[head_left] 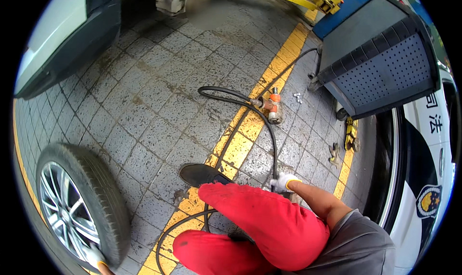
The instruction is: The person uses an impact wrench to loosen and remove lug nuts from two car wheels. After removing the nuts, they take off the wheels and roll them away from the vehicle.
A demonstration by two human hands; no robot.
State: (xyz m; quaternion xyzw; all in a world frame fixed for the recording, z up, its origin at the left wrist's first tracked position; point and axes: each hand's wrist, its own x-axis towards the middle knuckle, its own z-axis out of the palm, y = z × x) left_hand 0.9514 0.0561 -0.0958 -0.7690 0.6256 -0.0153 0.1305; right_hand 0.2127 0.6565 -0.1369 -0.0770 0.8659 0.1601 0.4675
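My left hand (95, 256), in a white glove, holds the alloy rim of an upright car wheel (72, 205) at the lower left. My right hand (282, 182), also gloved, is closed beside my red-trousered knee (262, 217), on something partly hidden at the black hose (271, 139). Above that hand lies an orange-and-silver air impact wrench (275, 109) with hose attached, on a yellow floor stripe. Several small silver nuts (298, 98) lie to its right, and a small metal tool (334, 152) sits lower right.
A grey tool cart (373, 63) stands upper right, before a blue-and-yellow lift (332, 6). A white car (426, 145) borders the right, with a yellow jack (351, 133) nearby. Another vehicle's body panel (65, 39) overhangs the upper left. The floor (159, 106) is tiled.
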